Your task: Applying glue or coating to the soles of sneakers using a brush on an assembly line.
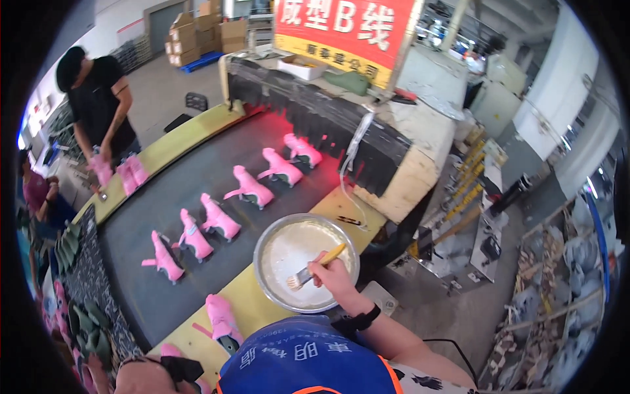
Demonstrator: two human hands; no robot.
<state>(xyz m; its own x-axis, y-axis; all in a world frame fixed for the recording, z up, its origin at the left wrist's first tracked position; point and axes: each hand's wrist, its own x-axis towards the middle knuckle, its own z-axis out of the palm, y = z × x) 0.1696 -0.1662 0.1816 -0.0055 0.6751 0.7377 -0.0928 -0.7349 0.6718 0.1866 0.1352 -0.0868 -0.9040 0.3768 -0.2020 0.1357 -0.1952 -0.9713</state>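
Note:
My right hand [333,274] grips a flat brush [336,253] by its yellow handle. Its pale bristles hang over a round metal basin [260,269] coated inside with a creamy white liquid. At the lower left edge is my left hand [141,379], near pink and green shoe uppers; its fingers are mostly cut off, so their grip is unclear. A pink shoe upper [222,315] with a dark green underside stands on the yellow ledge [262,303] left of the basin. Another pink upper [172,350] is partly hidden by my left arm.
A dark conveyor belt [197,157] carries a row of pink shoe uppers [251,187] beside a machine opening [315,108] lit red. Across the belt, a person [98,98] in black handles pink uppers. Racks of shoe parts [538,289] stand at right; green pieces [88,328] lie at left.

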